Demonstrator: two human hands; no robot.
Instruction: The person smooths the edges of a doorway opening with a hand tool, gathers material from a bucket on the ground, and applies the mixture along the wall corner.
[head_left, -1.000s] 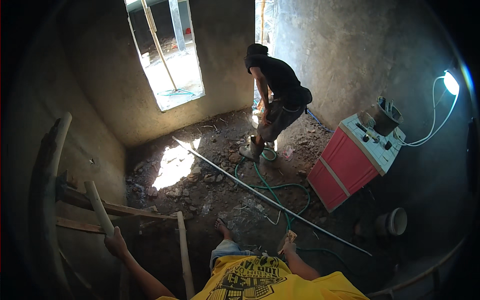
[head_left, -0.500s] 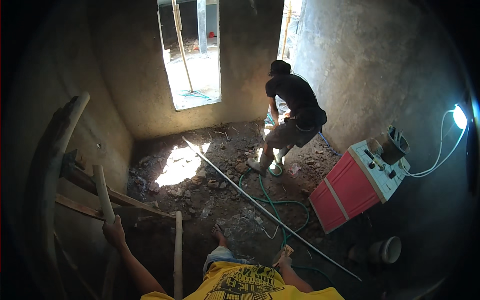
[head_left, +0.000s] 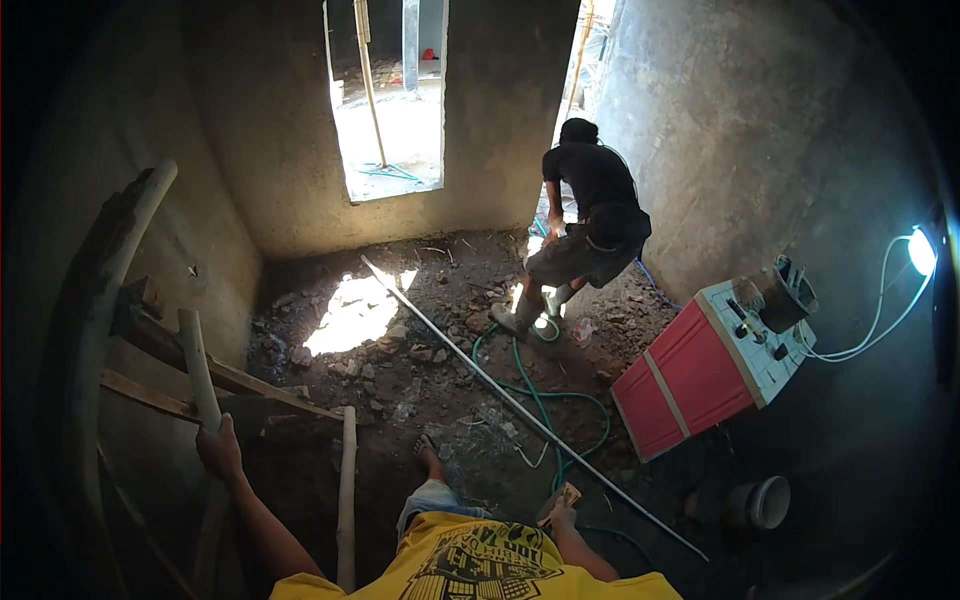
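Note:
My left hand (head_left: 221,450) is closed round a pale wooden pole (head_left: 198,360), part of a rough timber frame at the left. Low in the middle, beside my yellow shirt, my right hand (head_left: 563,517) grips a small tan, wooden-looking piece (head_left: 566,494). Its exact kind is hard to make out, and part of it is hidden by the fingers. A green hose (head_left: 545,405) runs over the floor just beyond that hand. Past it, a long white pipe (head_left: 510,398) lies diagonally across the ground.
A co-worker (head_left: 595,200) in dark clothes bends by the bright doorway. Rubble (head_left: 410,345) covers the far floor. At the right stand a red cabinet (head_left: 690,375) with a tiled top holding a bucket (head_left: 788,297), a lit lamp (head_left: 921,251) and a pail (head_left: 770,502). A wooden post (head_left: 347,500) rises near my left arm.
The view has shifted slightly. The co-worker has moved a little, still bent over near the doorway. Both my hands keep their holds.

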